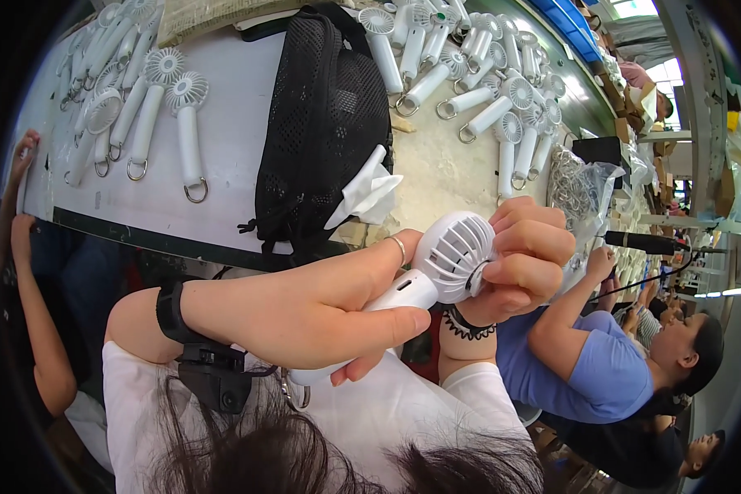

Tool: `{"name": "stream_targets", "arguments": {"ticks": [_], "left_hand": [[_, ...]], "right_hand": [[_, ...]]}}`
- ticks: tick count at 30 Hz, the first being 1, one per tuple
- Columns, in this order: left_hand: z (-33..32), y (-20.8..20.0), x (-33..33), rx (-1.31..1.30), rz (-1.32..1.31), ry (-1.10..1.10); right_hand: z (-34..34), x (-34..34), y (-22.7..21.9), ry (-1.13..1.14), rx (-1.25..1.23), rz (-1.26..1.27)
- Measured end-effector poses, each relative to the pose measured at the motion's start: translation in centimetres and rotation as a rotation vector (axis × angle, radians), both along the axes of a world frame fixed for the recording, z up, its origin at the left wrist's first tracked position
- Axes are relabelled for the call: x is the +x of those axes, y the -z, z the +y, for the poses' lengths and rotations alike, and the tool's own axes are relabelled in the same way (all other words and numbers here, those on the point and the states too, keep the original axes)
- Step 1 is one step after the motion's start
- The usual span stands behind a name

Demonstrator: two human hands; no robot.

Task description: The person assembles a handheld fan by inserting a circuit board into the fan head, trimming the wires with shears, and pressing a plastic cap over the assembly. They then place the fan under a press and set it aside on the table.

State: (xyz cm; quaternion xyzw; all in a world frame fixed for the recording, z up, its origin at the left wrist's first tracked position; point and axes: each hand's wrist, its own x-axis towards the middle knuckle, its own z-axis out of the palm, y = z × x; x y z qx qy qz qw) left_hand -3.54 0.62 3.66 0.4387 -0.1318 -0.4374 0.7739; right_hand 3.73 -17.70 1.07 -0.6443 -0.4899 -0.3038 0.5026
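Observation:
A white handheld fan (454, 253) is held up in front of my chest, its slatted round head tilted to the upper right. My left hand (321, 309) is wrapped round its handle, with the thumb lying along it near a small dark slot. A metal ring hangs at the handle's lower end. The fingers of my right hand (528, 255) are curled against the right side of the fan head, gripping its rim. What lies under those fingertips is partly hidden.
A black mesh bag (325, 123) with white tissue (369, 193) lies on the table ahead. White handheld fans (188, 123) lie in groups at left and right. A clear bag of metal rings (570, 177) sits at the right. A person in blue (593, 362) works at my right; another person's arms (37, 305) show left.

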Motion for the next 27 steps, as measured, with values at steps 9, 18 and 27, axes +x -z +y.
{"name": "stream_targets", "arguments": {"ticks": [9, 18, 27], "left_hand": [[0.1, -0.3, 0.2, -0.192, 0.188, 0.03], [0.4, -0.7, 0.1, -0.149, 0.25, 0.063], [0.4, -0.3, -0.1, -0.008, 0.073, 0.06]], "right_hand": [[-1.2, -0.4, -0.1, -0.06, 0.047, 0.011], [-2.5, -1.0, -1.1, -0.049, -0.024, -0.053], [-4.0, -1.2, -4.0, -0.031, -0.377, -0.195]]}}
